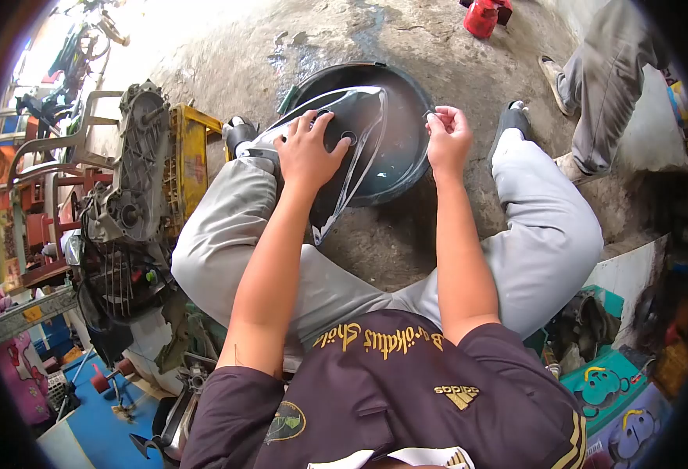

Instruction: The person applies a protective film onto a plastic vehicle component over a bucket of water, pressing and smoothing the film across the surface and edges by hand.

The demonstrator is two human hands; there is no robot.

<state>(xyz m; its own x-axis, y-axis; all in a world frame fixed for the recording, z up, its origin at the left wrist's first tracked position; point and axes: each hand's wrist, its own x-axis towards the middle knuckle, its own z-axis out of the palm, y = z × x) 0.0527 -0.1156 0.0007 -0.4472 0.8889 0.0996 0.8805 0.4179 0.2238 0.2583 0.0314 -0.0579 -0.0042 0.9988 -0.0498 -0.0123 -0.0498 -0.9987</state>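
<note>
A round black basin [406,82] of cloudy water stands on the floor between my knees. Over its left side leans a dark panel [363,160] with pale edges and a round hole, partly in the basin; its exact kind is unclear. My left hand [309,152] lies across this panel, fingers spread and thumb beside the hole. At the basin's right rim my right hand [448,141] is closed in a pinch. Something small and pale shows at its fingertips, too small to name.
A metal engine casing [137,156] and a yellow crate [191,148] stand left of my knee. Another person's trousered leg [613,86] is at the upper right. A red object [482,17] sits on the wet concrete floor [226,59]. Teal boxes [602,383] lie lower right.
</note>
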